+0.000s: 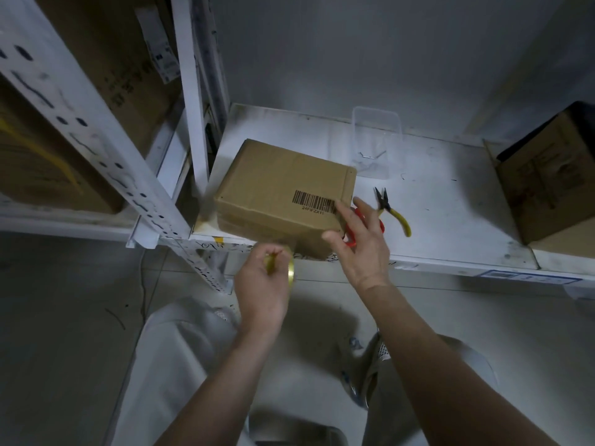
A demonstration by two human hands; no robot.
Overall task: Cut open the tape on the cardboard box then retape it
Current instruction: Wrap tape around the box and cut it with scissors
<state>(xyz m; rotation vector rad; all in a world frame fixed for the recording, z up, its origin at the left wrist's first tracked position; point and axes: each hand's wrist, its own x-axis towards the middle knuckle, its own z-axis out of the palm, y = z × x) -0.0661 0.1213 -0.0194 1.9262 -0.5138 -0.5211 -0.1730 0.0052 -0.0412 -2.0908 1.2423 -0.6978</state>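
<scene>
At lower centre, the left hand (262,284) is gripping a tape roll (289,270) in curled fingers. The right hand (360,244), fingers spread and holding nothing, is touching the cardboard box (283,191) sitting mid-frame on the shelf (450,220), over red scissors (351,241); pliers (391,210) are lying just right.

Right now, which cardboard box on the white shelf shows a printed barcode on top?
The closed cardboard box by the right hand; the box at the far right is open, with none visible.
</scene>
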